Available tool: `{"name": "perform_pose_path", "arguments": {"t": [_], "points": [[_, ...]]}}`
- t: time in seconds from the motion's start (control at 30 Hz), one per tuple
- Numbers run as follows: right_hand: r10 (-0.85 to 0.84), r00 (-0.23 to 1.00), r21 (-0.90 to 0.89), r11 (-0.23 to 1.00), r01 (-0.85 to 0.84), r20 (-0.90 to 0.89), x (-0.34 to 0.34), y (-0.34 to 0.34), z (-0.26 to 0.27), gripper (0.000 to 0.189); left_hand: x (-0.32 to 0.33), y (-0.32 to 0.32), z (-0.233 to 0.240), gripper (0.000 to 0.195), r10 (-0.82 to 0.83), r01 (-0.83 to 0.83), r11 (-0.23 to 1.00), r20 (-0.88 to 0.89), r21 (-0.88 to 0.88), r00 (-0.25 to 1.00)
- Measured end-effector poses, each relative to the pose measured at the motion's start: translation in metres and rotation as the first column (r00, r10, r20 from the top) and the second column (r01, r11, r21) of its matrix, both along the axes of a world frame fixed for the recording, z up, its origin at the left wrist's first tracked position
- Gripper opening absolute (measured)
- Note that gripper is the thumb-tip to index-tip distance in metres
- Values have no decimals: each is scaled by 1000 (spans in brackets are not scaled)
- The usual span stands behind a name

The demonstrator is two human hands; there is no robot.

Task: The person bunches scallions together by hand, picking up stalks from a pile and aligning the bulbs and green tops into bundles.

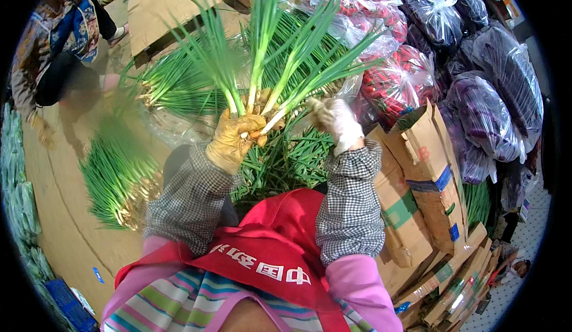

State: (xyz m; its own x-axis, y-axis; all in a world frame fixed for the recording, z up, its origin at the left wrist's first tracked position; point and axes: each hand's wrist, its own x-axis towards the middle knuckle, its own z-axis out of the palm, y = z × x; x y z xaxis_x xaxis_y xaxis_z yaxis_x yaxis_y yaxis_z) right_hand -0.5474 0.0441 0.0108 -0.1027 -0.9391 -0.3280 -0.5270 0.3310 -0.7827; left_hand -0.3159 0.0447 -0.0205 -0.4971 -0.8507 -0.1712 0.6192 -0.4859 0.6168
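Several green onions [258, 70] fan upward from my left hand [237, 137], which wears a yellowish glove and is closed round their white lower ends. To their right is my right hand [336, 122] in a white glove, slightly blurred, apart from the stalks; its fingers look curled, and whether it holds anything cannot be told. Behind the held stalks lie piles of green onions [183, 79]. Loose green leaves [308, 153] cover the floor below my hands. Another sheaf of green onions [118, 180] rests on the cardboard to the left.
Clear bags of red peppers [395, 81] and bags of dark purple vegetables [485, 113] are heaped at the right. Flattened cardboard boxes [426, 171] lean beside my right arm. A person [67, 41] sits at the upper left. Wrapped green bundles [18, 184] line the left edge.
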Motion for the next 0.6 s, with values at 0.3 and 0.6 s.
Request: {"name": "perform_pose_path", "arguments": {"t": [0.3,0.6], "points": [[249,-92,-244,968,67,964,60,-4,-7,51,0,-3,-31,33,-223,333,943,-701,22,677],[118,212,-172,951,256,970,75,5,-29,17,-10,-4,-26,42,-185,458,881,-806,118,563]]}}
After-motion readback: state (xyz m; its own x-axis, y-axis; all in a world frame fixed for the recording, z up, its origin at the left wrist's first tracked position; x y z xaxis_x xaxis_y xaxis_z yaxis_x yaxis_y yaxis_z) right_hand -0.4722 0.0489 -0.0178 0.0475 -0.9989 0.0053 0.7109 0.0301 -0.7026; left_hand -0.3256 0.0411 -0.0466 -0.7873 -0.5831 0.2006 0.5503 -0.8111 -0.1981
